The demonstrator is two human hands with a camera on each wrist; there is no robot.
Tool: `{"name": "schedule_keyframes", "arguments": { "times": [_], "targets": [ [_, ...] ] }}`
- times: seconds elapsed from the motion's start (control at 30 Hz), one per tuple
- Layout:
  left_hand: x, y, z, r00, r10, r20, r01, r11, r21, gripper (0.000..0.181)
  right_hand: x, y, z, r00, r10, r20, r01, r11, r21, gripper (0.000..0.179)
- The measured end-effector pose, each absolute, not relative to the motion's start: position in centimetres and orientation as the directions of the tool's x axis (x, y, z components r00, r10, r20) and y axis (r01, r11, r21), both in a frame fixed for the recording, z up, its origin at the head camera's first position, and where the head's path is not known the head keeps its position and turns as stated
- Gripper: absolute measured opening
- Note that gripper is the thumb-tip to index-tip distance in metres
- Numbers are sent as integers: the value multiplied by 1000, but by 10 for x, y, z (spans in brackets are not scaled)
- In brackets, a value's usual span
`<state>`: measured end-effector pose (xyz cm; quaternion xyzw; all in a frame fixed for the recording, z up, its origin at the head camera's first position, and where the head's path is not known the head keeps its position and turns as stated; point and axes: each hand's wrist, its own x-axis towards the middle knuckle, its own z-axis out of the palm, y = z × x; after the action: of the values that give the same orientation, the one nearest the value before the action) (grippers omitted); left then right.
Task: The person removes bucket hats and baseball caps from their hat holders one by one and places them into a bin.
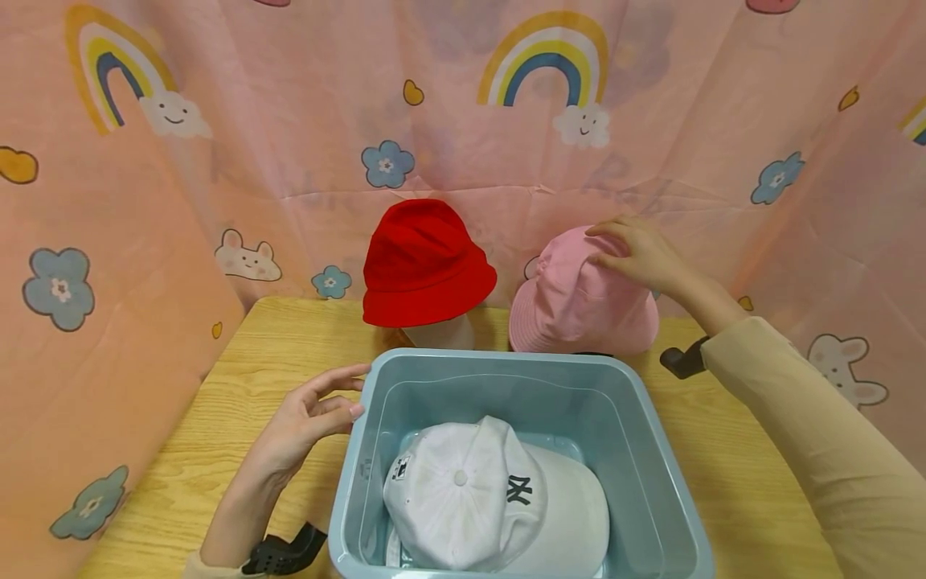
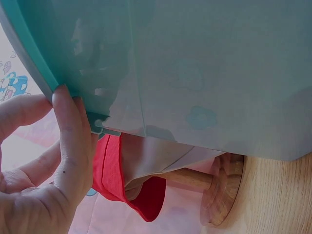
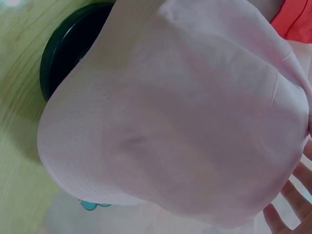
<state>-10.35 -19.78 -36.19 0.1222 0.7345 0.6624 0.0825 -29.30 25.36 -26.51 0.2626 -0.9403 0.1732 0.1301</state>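
At the back right, a pink bucket hat covers its stand; the black round base shows beneath the brim in the right wrist view. My right hand grips the top of its crown, thumb and fingers spread around the cloth. On the left, my left hand touches the outer rim of a blue-grey plastic bin with its fingertips, as the left wrist view confirms. Inside the bin lies a white baseball cap with a black NY logo, brim pointing right.
A red bucket hat sits on a stand with a wooden base, behind the bin's left part. The wooden table backs onto a pink patterned curtain. Black wrist mounts are strapped to both arms.
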Motion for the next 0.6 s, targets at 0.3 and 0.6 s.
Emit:
{"name": "schedule_keyframes", "arguments": {
  "times": [0.3,0.6],
  "targets": [
    [-104,-199,-363,-954,295,50,80,93,992,49,-294,255,-264,-868,-416,270,-481,839,-254,43],
    [-104,-198,-362,-956,290,46,77,94,993,50,-293,251,-255,-902,-396,173,-430,866,-257,47]
  ]
}}
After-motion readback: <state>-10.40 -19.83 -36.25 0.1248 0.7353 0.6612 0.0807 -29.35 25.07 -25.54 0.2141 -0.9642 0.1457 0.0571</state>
